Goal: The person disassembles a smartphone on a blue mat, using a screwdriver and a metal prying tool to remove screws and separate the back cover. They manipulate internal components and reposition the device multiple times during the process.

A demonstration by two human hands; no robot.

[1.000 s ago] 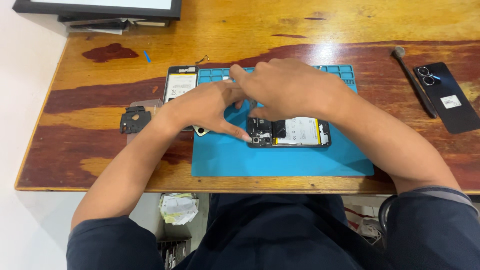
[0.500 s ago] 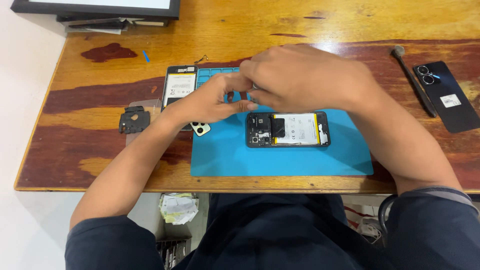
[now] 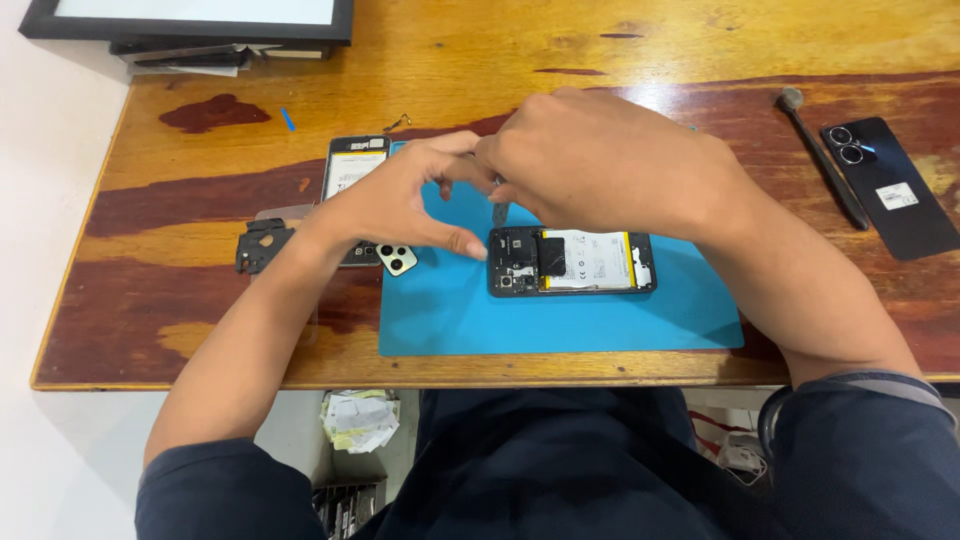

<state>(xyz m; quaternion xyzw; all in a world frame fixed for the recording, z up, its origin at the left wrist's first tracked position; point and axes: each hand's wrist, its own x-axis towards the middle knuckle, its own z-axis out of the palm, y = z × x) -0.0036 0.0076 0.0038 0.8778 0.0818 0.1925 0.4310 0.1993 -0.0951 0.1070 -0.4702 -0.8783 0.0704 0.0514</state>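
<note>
Blue mat (image 3: 450,310) on the wooden worktop (image 3: 600,50) carries an opened phone (image 3: 570,262), lying just below both grips. Left hand (image 3: 395,205) and right hand (image 3: 600,165) meet fingertip to fingertip, pinched together on a small dark part (image 3: 499,212) above the phone.

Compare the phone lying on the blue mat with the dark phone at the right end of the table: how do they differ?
The opened phone lies on the blue mat with its back off, so battery and boards show; the dark phone rests on bare wood, back cover on. The opened phone lies crosswise under both hands, left hand and right hand; the dark phone lies slanted, untouched. Both lie flat.
</note>
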